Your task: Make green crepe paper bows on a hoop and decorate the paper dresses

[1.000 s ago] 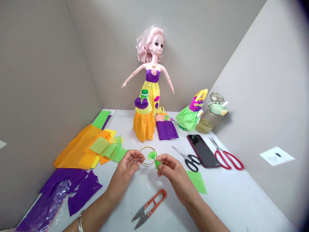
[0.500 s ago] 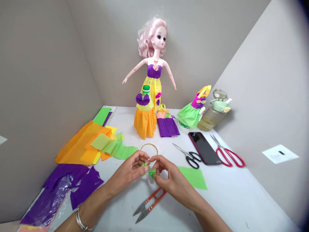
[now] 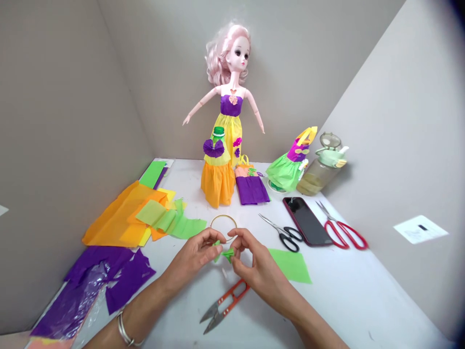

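Between my hands is a small piece of green crepe paper (image 3: 227, 254), gathered at its middle like a bow. My left hand (image 3: 199, 254) pinches its left side between thumb and fingers. With thumb and forefinger, my right hand (image 3: 252, 257) grips the right side. Just below them on the white table lie orange-handled thread snips (image 3: 225, 305), blades pointing to the lower left. A thin gold ring (image 3: 224, 216) lies flat right behind my fingertips. Partly behind my right wrist rests a flat green paper square (image 3: 292, 266).
Orange paper (image 3: 112, 218), a green strip (image 3: 189, 227) and purple paper (image 3: 131, 281) lie at left. Black-handled scissors (image 3: 289, 238), a phone (image 3: 307, 220) and red-handled scissors (image 3: 347, 232) are at right. Behind stand a doll (image 3: 232, 104), a dressed bottle (image 3: 218, 182) and a tilted water bottle (image 3: 319, 169).
My fingertips have shifted slightly apart and turned a little, so more of the green bow's middle shows. The other things lie where they were.
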{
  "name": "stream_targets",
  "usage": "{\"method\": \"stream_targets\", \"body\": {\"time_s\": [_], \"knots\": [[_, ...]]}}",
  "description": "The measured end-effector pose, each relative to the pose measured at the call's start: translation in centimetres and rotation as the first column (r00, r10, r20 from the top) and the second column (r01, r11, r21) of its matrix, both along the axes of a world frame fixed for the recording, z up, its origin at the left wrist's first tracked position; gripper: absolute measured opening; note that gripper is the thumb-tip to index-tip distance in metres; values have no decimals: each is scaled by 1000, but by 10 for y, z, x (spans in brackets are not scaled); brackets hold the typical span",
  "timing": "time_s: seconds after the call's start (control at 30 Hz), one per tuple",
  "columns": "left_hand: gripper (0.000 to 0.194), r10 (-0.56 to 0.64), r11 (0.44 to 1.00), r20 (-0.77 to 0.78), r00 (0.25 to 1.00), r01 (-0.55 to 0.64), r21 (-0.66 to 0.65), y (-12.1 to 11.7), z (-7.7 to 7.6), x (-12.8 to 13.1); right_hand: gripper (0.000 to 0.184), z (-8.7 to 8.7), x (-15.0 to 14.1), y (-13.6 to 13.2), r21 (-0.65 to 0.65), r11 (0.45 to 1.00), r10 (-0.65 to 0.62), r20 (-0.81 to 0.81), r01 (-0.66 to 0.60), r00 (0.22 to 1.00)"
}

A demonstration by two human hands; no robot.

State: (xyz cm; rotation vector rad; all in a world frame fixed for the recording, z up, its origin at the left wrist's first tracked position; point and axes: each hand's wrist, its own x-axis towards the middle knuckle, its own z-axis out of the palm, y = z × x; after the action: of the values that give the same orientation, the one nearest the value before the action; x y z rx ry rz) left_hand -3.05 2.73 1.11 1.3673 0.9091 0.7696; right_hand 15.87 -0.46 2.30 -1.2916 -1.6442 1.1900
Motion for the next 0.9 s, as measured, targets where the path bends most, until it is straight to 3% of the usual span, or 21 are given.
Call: {"method": "stream_targets", "body": {"time_s": [0.27, 0.57, 0.7, 0.9], "knots": [[12, -33, 984, -156, 987, 60, 168, -4, 2, 4, 67, -12, -2, -6, 101, 990, 79, 191, -99, 978], [11, -34, 989, -155, 987, 56, 139, -1, -5, 5, 74, -13, -2, -6, 119, 984, 108, 210, -135, 972], [14, -12, 999, -49, 999, 14, 44, 3, -8, 1, 61, -6, -1, -4, 94, 992, 72, 126, -84, 989], [16, 222, 956, 134, 966, -188, -226, 3, -8, 2, 19, 0, -1, 1, 158, 987, -55, 81, 42, 995]]}}
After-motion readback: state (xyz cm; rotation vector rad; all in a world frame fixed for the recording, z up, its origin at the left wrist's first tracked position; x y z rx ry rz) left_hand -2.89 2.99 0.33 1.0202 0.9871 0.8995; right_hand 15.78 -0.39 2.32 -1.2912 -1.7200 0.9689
